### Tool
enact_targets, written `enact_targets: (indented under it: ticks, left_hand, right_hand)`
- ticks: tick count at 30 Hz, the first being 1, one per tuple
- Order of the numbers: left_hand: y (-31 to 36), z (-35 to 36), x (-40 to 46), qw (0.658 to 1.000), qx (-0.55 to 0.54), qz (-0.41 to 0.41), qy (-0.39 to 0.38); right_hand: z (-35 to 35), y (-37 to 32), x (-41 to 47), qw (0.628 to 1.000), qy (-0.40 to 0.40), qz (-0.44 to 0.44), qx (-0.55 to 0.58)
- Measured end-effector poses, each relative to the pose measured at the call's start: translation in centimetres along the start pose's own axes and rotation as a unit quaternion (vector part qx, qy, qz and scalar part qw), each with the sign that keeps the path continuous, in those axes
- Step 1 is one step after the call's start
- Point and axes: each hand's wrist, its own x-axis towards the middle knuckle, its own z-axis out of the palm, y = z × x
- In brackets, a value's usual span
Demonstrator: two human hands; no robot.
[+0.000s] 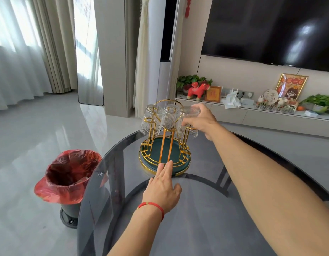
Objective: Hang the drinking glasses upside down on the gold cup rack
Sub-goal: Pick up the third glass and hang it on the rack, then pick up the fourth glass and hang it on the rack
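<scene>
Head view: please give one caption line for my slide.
Right hand lowers a ribbed glass onto the gold cup rack; left hand steadies its base.

Gold rack [164, 145], green tray [184, 168]; clear ribbed glasses [151, 119]; red bin liner [67, 174].

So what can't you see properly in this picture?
- Head view: the ribbed clear glass is partly covered by the right hand, so its grip is unclear.
- Rear pegs of the gold wire cup rack hide behind hung glasses.
- The red-lined bin's contents are too dark.
</scene>
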Motion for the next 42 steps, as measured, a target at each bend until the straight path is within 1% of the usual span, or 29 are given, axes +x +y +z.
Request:
enact_targets:
  ticks: [5, 10, 16, 18, 20, 22, 25, 27, 30, 33, 36, 39, 42]
  left_hand:
    - [0.1, -0.1, -0.1, 1.000, -0.017, -0.015, -0.009]
    - [0.2, -0.3, -0.2, 1.000, -0.018, -0.019, -0.008]
    - [0.8, -0.6, -0.3, 0.999, -0.028, -0.023, -0.002]
    - [1.6, -0.8, -0.7, 0.999, -0.045, -0.019, 0.014]
    - [3.0, -1.1, -1.3, 0.997, -0.072, -0.005, 0.033]
    - [4.7, -1.3, -2.1, 0.995, -0.084, 0.028, 0.055]
    - [6.8, -1.4, -3.3, 0.991, -0.100, 0.068, 0.065]
    - [8.1, -1.0, -4.2, 0.989, -0.113, 0.082, 0.041]
    - [9.7, -0.1, -5.7, 0.988, -0.131, 0.083, 0.000]
    - [10.9, 0.9, -7.2, 0.987, -0.133, 0.085, -0.016]
    - [11.9, 2.2, -9.0, 0.984, -0.153, 0.083, -0.035]
    - [12.7, 3.2, -10.9, 0.982, -0.159, 0.089, -0.042]
    - [12.9, 3.7, -12.1, 0.984, -0.151, 0.090, -0.038]
  right_hand:
    - [0.0, 0.0, 0.1, 0.998, -0.056, 0.033, 0.013]
    - [0.2, 0.0, 0.2, 0.995, -0.086, 0.039, 0.022]
    - [-0.1, 0.0, -0.9, 0.994, -0.101, 0.043, 0.022]
    - [-0.6, 0.0, -2.2, 0.997, -0.071, 0.015, -0.011]
    - [-1.4, 0.1, -4.0, 0.997, -0.002, -0.030, -0.066]
    - [-2.8, 0.6, -6.8, 0.993, 0.049, -0.065, -0.087]
    - [-5.2, 1.8, -11.7, 0.983, 0.061, -0.119, -0.123]
    - [-7.1, 2.9, -15.4, 0.973, 0.062, -0.153, -0.159]
    - [-9.8, 4.2, -20.9, 0.964, 0.069, -0.179, -0.183]
    - [-12.1, 5.8, -26.0, 0.957, 0.098, -0.182, -0.205]
    - [-13.7, 7.9, -29.9, 0.945, 0.165, -0.173, -0.226]
    - [-15.3, 9.1, -31.8, 0.925, 0.217, -0.157, -0.271]
    - [-16.6, 9.9, -31.8, 0.893, 0.255, -0.144, -0.343]
